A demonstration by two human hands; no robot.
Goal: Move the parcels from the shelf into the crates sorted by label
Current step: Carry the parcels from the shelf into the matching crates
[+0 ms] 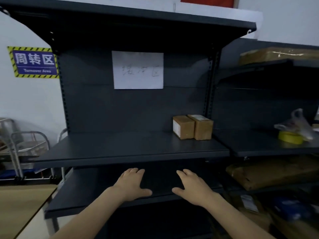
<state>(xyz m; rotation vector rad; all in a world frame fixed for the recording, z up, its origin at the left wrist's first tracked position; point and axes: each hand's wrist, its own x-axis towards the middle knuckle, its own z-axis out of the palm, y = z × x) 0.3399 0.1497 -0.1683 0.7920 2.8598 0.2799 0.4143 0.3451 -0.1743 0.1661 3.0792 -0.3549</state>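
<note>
Two brown parcels (192, 127) stand touching side by side at the right end of the dark shelf (120, 149), against its back panel. Below that shelf's front edge, the left hand (132, 184) and right hand (193, 186) reach forward, fingers extended and relaxed, holding nothing.

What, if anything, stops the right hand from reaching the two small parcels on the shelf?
Likely nothing, so yes: the right hand is open and empty below, and the shelf before the parcels lies bare.

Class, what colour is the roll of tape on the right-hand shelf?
Yellow. The roll of tape shows best in the head view.
</note>
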